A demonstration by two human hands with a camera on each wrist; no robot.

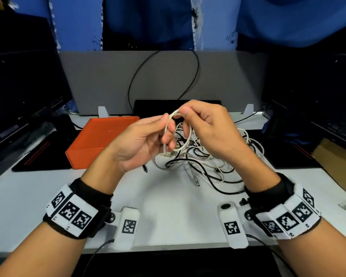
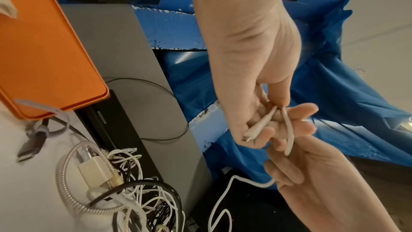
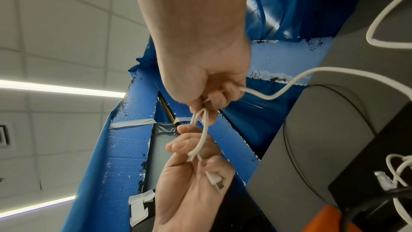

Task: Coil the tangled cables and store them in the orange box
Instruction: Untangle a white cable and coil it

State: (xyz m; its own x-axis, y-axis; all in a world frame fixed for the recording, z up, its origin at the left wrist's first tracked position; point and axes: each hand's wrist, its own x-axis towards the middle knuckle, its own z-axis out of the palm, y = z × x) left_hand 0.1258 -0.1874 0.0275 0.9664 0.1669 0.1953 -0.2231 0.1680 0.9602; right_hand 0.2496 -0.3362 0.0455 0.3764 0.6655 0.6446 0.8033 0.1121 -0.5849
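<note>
Above the white desk, both hands work a thin white cable (image 1: 173, 114) bent into a small loop. My left hand (image 1: 164, 128) pinches the loop between thumb and fingers; its connector end (image 2: 256, 130) lies across that palm. My right hand (image 1: 188, 118) grips the loop's top, and the rest of the cable (image 3: 278, 93) trails from its curled fingers down to the pile. The tangle of white, black and braided cables (image 1: 204, 162) lies on the desk under the hands, with a white charger plug (image 2: 93, 172) in it. The orange box (image 1: 100, 136) sits open to the left of the pile.
Dark monitors (image 1: 18, 86) stand at both sides and a grey divider (image 1: 100, 80) at the back, with a black cable (image 1: 196, 66) looped on it. A black mat (image 1: 42, 154) lies left of the box. A cardboard box (image 1: 336, 162) sits at the right edge.
</note>
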